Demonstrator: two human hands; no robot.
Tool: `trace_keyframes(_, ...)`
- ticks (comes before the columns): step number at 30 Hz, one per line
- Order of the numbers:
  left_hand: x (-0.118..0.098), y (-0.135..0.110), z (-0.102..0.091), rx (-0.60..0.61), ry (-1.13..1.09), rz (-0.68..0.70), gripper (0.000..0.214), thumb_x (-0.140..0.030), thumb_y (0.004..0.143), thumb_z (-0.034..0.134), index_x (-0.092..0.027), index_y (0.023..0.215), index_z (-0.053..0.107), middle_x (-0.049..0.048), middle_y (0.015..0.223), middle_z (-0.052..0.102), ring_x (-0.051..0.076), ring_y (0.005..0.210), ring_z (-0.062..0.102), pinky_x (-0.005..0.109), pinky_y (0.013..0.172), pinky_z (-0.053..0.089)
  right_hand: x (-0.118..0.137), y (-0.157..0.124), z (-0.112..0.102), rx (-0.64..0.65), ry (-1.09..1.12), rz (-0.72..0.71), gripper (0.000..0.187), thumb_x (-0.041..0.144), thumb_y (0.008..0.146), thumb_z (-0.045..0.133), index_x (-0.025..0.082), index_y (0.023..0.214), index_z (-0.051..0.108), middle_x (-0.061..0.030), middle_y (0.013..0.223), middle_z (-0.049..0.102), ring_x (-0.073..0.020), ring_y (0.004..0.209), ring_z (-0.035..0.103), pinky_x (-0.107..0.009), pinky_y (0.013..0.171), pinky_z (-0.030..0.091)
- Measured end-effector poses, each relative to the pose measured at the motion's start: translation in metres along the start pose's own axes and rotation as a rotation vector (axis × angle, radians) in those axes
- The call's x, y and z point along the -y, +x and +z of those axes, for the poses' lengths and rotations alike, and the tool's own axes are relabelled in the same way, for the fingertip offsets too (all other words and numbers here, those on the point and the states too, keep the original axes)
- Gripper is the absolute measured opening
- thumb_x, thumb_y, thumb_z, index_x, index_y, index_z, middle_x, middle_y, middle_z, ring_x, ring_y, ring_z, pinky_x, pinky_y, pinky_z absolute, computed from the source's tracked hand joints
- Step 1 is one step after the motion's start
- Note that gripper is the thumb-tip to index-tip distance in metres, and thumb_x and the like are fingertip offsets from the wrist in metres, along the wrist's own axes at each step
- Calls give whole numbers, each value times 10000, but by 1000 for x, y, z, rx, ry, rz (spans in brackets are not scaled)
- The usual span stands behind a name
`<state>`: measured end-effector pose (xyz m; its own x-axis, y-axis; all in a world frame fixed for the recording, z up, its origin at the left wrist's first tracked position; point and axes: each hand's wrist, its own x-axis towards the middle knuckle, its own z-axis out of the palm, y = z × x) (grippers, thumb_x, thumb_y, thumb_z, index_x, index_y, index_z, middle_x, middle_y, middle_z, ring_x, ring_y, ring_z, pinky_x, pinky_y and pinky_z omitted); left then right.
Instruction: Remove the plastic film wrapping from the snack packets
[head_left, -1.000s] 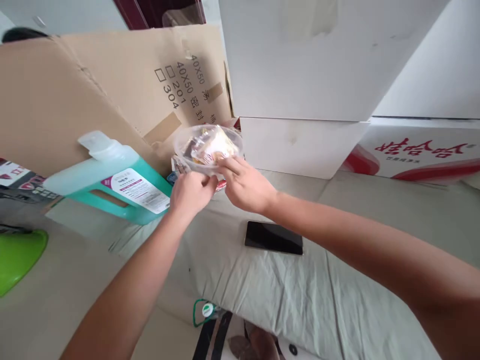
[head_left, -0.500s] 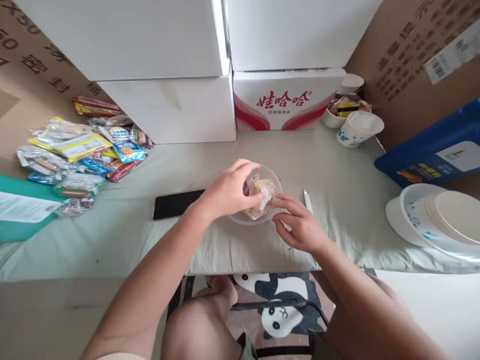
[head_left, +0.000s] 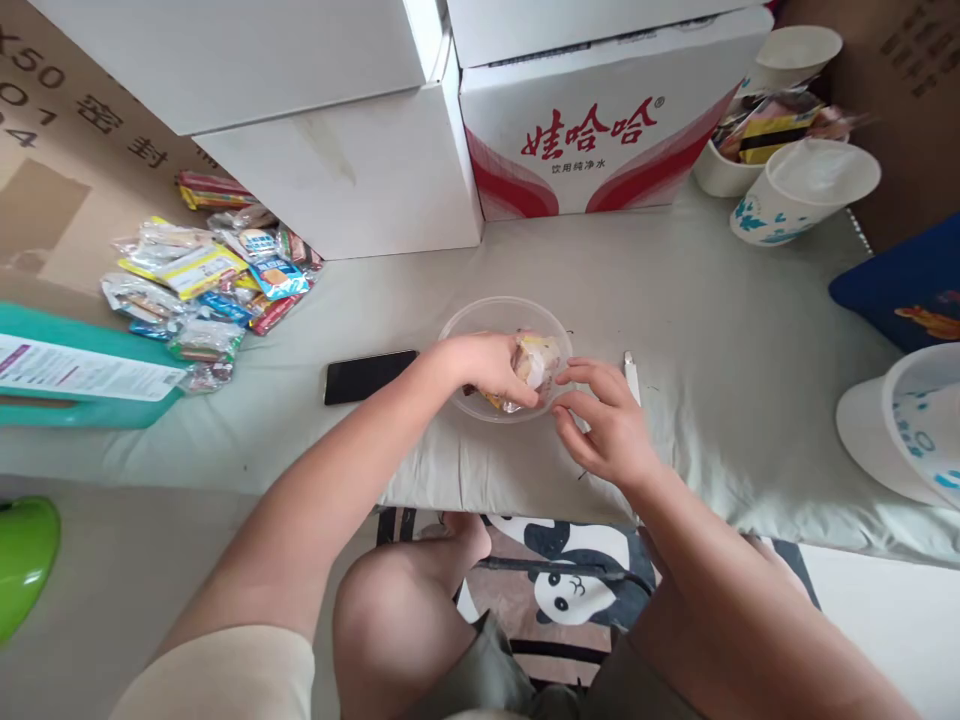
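Observation:
A clear plastic bowl (head_left: 491, 318) rests on the pale green cloth (head_left: 675, 330) in front of me. Wrapped snacks (head_left: 537, 358) lie inside it. My left hand (head_left: 487, 365) reaches into the bowl with its fingers closed on one of the wrapped snacks. My right hand (head_left: 609, 422) sits at the bowl's right rim, fingers curled and touching the edge. A small white stick-like item (head_left: 632, 375) lies just right of my right hand.
A black phone (head_left: 369, 375) lies left of the bowl. A pile of snack packets (head_left: 202, 285) sits at the far left by a teal jug (head_left: 75, 370). White cartons (head_left: 592, 130) stand behind. Paper cups (head_left: 799, 190) and white bowls (head_left: 907, 420) are on the right.
One second ago both hands held the bowl up near the cardboard at the left; it now rests on the cloth in front of me. My left hand has dipped into it.

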<state>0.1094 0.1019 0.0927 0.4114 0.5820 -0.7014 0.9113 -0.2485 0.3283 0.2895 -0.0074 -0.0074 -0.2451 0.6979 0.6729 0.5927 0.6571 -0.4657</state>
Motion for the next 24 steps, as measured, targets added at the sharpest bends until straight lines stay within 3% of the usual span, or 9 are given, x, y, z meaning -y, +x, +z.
trace_keyframes(4, 1, 4, 0, 61, -99, 23, 804, -584, 627, 764, -322, 1371, 605, 78, 1115, 750, 245, 711, 721, 321, 524, 527, -1, -6, 3, 38, 57, 7, 158, 121, 882, 604, 269, 927, 569, -93, 1064, 708, -336, 1188, 686, -553, 941, 604)
trace_keyframes(10, 4, 7, 8, 34, -307, 70, 540, -424, 628, 800, -269, 1140, 723, 17, 1102, 786, 228, 994, 735, 273, 786, 563, -2, -15, 5, 33, 58, 59, 168, 141, 879, 622, 266, 905, 512, -106, 1101, 682, -365, 1263, 643, -589, 974, 576)
trace_keyframes(14, 4, 5, 13, 40, -500, 179, 453, -313, 633, 773, -252, 1080, 727, 5, 1058, 792, 212, 966, 733, 270, 748, 552, 0, -19, 8, 23, 35, 32, 151, 191, 886, 651, 261, 942, 530, -110, 1137, 664, -360, 1281, 619, -571, 1007, 554)
trace_keyframes(17, 10, 1, 14, -9, -619, 167, 542, -331, 614, 826, -242, 1134, 704, 7, 995, 780, 219, 882, 730, 287, 663, 541, -1, -20, 9, -25, 41, 0, 207, 219, 889, 659, 255, 1068, 564, -101, 1126, 675, -323, 1204, 640, -535, 997, 550)
trace_keyframes(20, 13, -7, 14, -84, -779, 251, 569, -312, 631, 860, -233, 1173, 708, 3, 1012, 781, 203, 936, 732, 303, 793, 572, -4, -20, 9, -56, 40, -6, 272, 220, 899, 648, 242, 1158, 567, -106, 1119, 670, -294, 1122, 648, -501, 972, 554)
trace_keyframes(24, 13, -31, 15, -263, -1006, 360, 545, -310, 630, 857, -195, 1144, 715, 31, 1052, 789, 241, 1038, 737, 378, 943, 579, -6, -22, 7, -20, -11, -13, 203, 242, 928, 611, 239, 1130, 590, -108, 1104, 643, -310, 1170, 636, -494, 967, 545)
